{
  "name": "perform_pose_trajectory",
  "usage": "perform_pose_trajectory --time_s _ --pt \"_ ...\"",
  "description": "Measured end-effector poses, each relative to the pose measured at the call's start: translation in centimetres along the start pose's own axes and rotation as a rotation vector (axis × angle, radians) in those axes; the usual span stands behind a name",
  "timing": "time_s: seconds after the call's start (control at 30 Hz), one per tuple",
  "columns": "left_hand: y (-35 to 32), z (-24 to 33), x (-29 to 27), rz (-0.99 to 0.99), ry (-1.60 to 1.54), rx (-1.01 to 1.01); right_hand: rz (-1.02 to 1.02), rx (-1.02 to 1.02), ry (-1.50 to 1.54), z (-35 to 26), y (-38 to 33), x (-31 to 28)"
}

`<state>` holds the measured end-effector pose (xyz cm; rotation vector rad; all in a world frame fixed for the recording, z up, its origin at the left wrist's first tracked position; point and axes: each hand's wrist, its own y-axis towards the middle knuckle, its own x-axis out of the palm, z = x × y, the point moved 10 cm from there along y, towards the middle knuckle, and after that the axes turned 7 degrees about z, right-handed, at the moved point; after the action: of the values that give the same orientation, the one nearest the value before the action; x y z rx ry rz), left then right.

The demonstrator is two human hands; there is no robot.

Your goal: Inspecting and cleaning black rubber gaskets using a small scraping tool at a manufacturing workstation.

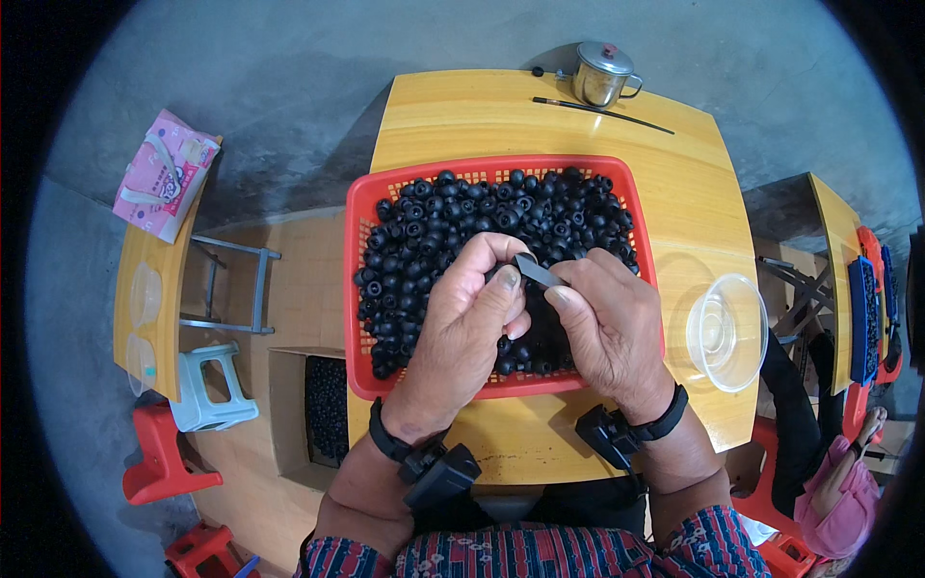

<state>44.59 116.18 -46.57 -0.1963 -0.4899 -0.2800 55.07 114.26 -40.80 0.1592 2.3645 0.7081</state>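
Mid-frame, over the red basket (358, 289) of small black round parts (434, 226). My left hand (462, 328): fingers pinched shut on one black part (493, 275), mostly hidden behind my thumb. My right hand (607, 323): fingers clamped on a thin grey blade (538, 272), tip touching that part. Judgement: keep the part steady, work the blade away from my thumb, light pressure. Clear bowl (727, 332) right of centre on the yellow counter (694, 193).
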Motion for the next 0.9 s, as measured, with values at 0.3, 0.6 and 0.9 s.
perform_pose_trajectory --time_s 0.3,0.6,0.9 --pt "-0.5 -0.4 0.6 -0.019 -0.052 0.000 -0.023 0.016 0.091 0.2 -0.6 -0.3" --pt "-0.8 -0.6 1.7 -0.062 -0.073 -0.036 0.080 0.022 0.115 1.0 -0.5 -2.0" --pt "-0.8 -1.0 1.5 -0.040 -0.073 -0.060 0.138 -0.029 0.143 -0.6 -0.7 -2.9"
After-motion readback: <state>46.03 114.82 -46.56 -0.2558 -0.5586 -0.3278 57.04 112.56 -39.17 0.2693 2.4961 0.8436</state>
